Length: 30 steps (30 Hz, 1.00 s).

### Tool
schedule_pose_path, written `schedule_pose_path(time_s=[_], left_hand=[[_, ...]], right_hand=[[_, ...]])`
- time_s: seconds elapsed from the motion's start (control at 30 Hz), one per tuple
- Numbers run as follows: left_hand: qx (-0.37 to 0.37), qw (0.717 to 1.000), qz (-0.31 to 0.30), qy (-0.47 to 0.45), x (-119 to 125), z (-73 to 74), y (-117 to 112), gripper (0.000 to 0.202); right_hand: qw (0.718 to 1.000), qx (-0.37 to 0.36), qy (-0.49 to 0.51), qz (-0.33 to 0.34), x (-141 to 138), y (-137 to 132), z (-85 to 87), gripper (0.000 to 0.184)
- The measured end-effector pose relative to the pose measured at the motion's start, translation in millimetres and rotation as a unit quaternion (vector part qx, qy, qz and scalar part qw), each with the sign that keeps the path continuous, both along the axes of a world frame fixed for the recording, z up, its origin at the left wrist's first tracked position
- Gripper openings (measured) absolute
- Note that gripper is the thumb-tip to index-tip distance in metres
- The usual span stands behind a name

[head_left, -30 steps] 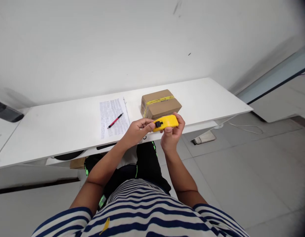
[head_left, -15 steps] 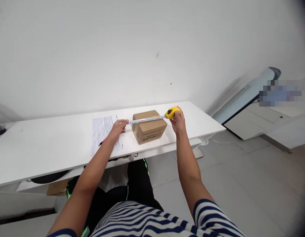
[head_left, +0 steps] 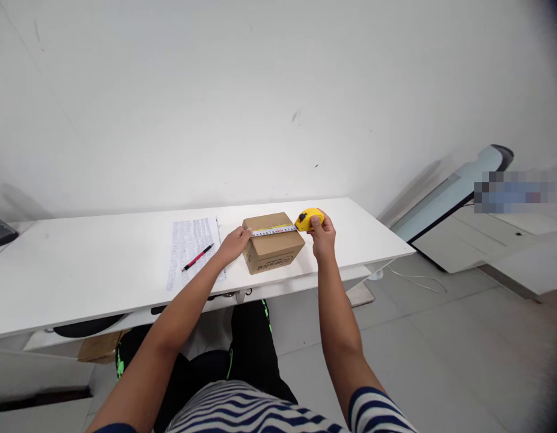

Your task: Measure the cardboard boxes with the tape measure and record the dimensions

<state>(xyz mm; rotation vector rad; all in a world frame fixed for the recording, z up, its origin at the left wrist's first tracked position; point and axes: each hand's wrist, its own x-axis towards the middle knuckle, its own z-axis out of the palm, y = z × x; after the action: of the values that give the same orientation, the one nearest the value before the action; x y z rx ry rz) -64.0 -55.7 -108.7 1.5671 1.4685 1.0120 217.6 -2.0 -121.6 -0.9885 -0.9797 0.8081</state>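
A brown cardboard box with yellow tape and dark print on its front side stands on the white table. Across its top runs the pulled-out blade of a yellow tape measure. My right hand is closed around the tape measure's case, just off the box's right edge. At the box's left edge, my left hand pinches the end of the blade; its fingertips are partly hidden.
Left of the box lie printed sheets with a red and black pen on top. A dark device sits at the table's far left. A glass-topped slanted panel and white cabinet stand at the right.
My left hand has moved right to the box's left edge, and the visible blade is shorter. The tape measure's case sits closer to the box, with the blade lower over its top.
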Motion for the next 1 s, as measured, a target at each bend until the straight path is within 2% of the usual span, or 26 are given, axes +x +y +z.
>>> schedule_pose_path(time_s=[0.1, 0.17, 0.23, 0.27, 0.33, 0.43, 0.5, 0.57, 0.63, 0.7, 0.77, 0.83, 0.9, 1.0], left_hand=[[0.009, 0.997, -0.051, -0.050, -9, 9.5, 1, 0.040], [0.015, 0.993, -0.037, -0.109, -12, 23.8, 9, 0.039], [0.034, 0.982, -0.011, -0.183, -11, 43.9, 25, 0.038], [0.048, 0.973, -0.019, -0.225, -8, 54.6, 37, 0.038], [0.066, 0.962, -0.057, -0.257, 3, 73.0, 62, 0.034], [0.077, 0.981, -0.098, -0.148, 25, 83.8, 94, 0.027], [0.080, 0.992, -0.095, -0.024, 37, 78.9, 107, 0.028], [0.083, 0.989, -0.086, 0.084, 44, 69.3, 113, 0.027], [0.074, 0.978, -0.085, 0.174, 46, 60.9, 113, 0.028], [0.050, 0.963, -0.073, 0.253, 46, 57.4, 111, 0.040], [0.015, 0.943, -0.052, 0.329, 48, 58.4, 108, 0.053], [-0.003, 0.920, -0.036, 0.391, 51, 60.8, 105, 0.058], [0.008, 0.904, -0.028, 0.427, 54, 61.8, 101, 0.060], [0.048, 0.903, -0.017, 0.426, 57, 58.9, 95, 0.060]], right_hand=[[0.996, 0.028, -0.019, -0.077, -12, -30, 12.4, 0.073], [0.990, 0.053, -0.012, -0.131, -26, -62, 14.2, 0.074], [0.979, 0.077, -0.003, -0.187, -48, -99, 8.3, 0.073], [0.976, 0.083, -0.004, -0.203, -62, -118, 2.8, 0.073], [0.980, 0.070, -0.026, -0.182, -91, -151, -11.2, 0.069], [0.989, 0.029, -0.035, -0.142, -128, -178, -31.4, 0.061], [0.991, 0.008, -0.019, -0.129, -140, -181, -39.3, 0.058], [0.991, -0.002, -0.003, -0.136, -140, -178, -41.6, 0.058], [0.987, -0.002, -0.010, -0.162, -133, -173, -39.1, 0.056], [0.981, 0.004, -0.050, -0.185, -124, -168, -33.6, 0.050], [0.974, 0.008, -0.104, -0.200, -117, -162, -27.0, 0.045], [0.968, 0.011, -0.145, -0.205, -113, -156, -21.0, 0.042], [0.965, 0.006, -0.162, -0.207, -112, -151, -16.9, 0.039], [0.965, -0.018, -0.158, -0.211, -111, -148, -14.7, 0.037]])
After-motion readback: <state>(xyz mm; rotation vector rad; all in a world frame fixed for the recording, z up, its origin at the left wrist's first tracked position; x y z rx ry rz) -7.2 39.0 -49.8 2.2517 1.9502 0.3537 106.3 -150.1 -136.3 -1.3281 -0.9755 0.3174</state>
